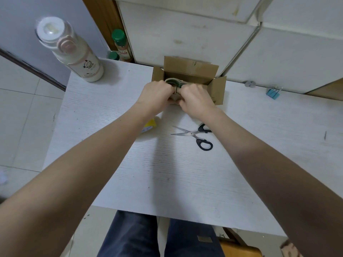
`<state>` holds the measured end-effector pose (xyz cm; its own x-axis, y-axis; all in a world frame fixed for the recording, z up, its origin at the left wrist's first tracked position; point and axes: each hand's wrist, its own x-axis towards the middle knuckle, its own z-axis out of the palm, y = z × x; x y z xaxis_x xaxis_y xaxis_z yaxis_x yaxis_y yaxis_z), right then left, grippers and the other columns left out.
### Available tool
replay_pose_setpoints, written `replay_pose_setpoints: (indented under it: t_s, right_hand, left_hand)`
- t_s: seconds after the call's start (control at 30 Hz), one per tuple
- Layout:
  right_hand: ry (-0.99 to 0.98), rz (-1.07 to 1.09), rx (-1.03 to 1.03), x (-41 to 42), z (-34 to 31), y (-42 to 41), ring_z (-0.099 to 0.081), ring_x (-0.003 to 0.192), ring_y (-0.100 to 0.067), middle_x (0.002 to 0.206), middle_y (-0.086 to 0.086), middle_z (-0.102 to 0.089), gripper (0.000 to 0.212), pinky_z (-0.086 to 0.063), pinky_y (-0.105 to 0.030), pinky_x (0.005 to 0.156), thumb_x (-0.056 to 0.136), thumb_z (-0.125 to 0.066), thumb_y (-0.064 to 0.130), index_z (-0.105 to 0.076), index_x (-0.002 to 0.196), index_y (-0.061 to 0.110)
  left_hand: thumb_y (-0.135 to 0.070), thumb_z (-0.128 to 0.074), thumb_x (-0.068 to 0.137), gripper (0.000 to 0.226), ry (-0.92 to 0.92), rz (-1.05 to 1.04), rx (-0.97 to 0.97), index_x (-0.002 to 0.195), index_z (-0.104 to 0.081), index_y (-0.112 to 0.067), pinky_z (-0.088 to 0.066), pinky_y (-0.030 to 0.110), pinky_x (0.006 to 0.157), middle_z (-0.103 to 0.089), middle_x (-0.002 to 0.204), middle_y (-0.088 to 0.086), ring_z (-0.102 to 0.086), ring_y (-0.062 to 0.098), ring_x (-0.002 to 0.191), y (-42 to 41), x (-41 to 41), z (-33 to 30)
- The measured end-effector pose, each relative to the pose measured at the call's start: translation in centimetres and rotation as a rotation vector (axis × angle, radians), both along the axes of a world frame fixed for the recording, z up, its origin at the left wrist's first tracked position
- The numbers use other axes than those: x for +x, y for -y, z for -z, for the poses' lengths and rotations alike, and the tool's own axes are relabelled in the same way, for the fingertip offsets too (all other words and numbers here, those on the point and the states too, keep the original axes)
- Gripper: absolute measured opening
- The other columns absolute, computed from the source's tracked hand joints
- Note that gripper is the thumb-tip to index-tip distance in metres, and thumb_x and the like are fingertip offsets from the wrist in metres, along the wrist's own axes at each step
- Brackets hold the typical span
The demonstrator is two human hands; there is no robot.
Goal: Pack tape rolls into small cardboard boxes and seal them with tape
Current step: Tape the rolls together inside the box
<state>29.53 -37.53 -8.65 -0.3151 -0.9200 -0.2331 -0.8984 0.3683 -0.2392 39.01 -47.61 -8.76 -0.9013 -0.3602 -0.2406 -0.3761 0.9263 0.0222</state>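
Note:
A small brown cardboard box point(193, 71) stands open at the far edge of the white table point(167, 173), its flaps spread outward. A tape roll point(172, 81) with a green inner ring sits at the box's near rim, half hidden by my fingers. My left hand point(157, 97) and my right hand point(196, 101) meet over the box's near side, fingers curled around the roll. A yellow tape roll point(150, 125) lies on the table, mostly hidden under my left forearm.
Black-handled scissors point(196, 135) lie open on the table just under my right wrist. A tall white bottle point(74, 52) stands at the far left corner. A blue binder clip point(272, 92) lies far right. Green-capped bottles point(120, 45) stand behind the table against white cabinets.

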Motion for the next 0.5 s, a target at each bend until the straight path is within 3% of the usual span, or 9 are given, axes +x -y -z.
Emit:
replay_pose_setpoints:
  t_s: [0.13,0.3,0.4,0.5]
  right_hand:
    - [-0.044,-0.041,0.029,-0.1,0.1,0.1,-0.056,0.101,-0.036,0.111,-0.016,-0.059,0.021,-0.036,-0.036,0.066,0.086,-0.053,0.007,-0.057,0.106,0.004]
    - [-0.102,-0.074,0.091,-0.1,-0.1,0.6,-0.057,0.1,-0.038,0.111,-0.019,-0.059,0.021,-0.035,-0.036,0.065,0.088,-0.048,-0.001,-0.057,0.107,0.002]
    - [-0.099,-0.089,0.132,-0.4,-0.9,0.7,-0.054,0.107,-0.034,0.117,-0.015,-0.058,0.031,-0.038,-0.039,0.074,0.09,-0.059,0.023,-0.055,0.115,0.006]
    - [-0.129,-0.06,0.091,-0.2,-1.8,0.3,-0.044,0.116,-0.029,0.124,-0.01,-0.049,0.059,-0.037,-0.04,0.088,0.084,-0.061,0.052,-0.048,0.126,0.012]
  left_hand:
    - [-0.019,-0.052,0.095,0.013,0.006,0.036,-0.038,0.099,-0.06,-0.01,-0.031,0.034,0.068,-0.064,0.103,0.011,-0.059,0.035,0.095,-0.1,-0.1,0.3]
    - [-0.015,-0.052,0.094,0.014,0.001,-0.008,0.018,0.105,-0.059,-0.009,-0.033,0.036,0.064,-0.062,0.109,0.013,-0.058,0.036,0.099,-0.1,-0.1,0.4]
    - [-0.028,-0.061,0.09,0.03,-0.069,0.018,0.141,0.113,-0.057,-0.009,-0.035,0.037,0.072,-0.058,0.113,0.011,-0.053,0.032,0.104,0.3,0.5,-0.8]
    - [-0.031,-0.062,0.088,0.031,-0.372,0.0,0.274,0.111,-0.061,-0.01,-0.038,0.036,0.078,-0.057,0.105,0.01,-0.051,0.028,0.098,1.3,3.3,-2.5]
